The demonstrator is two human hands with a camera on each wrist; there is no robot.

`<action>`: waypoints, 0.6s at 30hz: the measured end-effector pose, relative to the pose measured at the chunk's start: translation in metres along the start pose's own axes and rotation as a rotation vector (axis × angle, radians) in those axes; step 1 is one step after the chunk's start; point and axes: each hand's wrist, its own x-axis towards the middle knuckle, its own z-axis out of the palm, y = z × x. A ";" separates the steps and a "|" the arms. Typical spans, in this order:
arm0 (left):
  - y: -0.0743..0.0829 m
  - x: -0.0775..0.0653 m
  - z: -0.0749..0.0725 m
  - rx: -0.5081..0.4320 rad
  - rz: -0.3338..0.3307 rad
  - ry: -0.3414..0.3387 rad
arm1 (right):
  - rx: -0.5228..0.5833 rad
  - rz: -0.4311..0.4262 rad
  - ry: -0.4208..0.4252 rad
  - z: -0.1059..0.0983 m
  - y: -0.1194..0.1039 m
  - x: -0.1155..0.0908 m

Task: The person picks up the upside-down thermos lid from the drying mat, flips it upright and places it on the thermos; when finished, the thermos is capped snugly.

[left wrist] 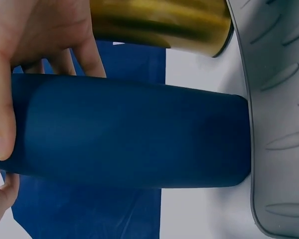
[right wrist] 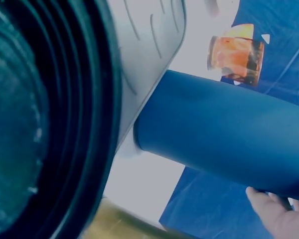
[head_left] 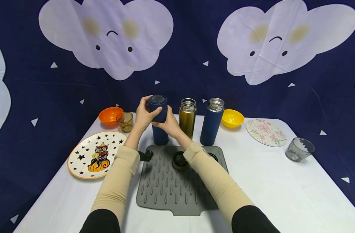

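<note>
A tall navy blue insulated bottle (head_left: 160,136) stands upright just beyond the far edge of the grey drying mat (head_left: 166,191), a dark round lid (head_left: 158,99) on its top. My left hand (head_left: 143,117) grips its upper part, thumb across the front and fingers around the lid's side. Slightly lower, my right hand (head_left: 171,125) wraps the bottle from the right, its thumb in front. The bottle's body (left wrist: 134,132) shows plainly in the left wrist view. Just right of it, a gold bottle (head_left: 187,118) stands uncapped, and beyond that another uncapped blue bottle (head_left: 211,124).
A dark round lid (head_left: 180,165) lies on the mat under my right wrist. Left stand an orange bowl (head_left: 110,116), an amber glass (head_left: 125,122) and a cat-patterned plate (head_left: 84,152). Right are a yellow bowl (head_left: 232,118), a floral round board (head_left: 266,132) and a grey glass (head_left: 299,149).
</note>
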 end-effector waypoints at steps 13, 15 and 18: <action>0.002 -0.001 -0.001 0.012 0.006 -0.032 | 0.010 0.160 -0.099 -0.017 -0.011 -0.032; 0.002 -0.001 -0.001 0.003 0.012 -0.030 | 0.040 0.148 -0.125 -0.025 -0.010 -0.042; 0.002 -0.001 0.000 0.000 0.016 -0.026 | 0.056 0.109 -0.154 -0.038 -0.007 -0.057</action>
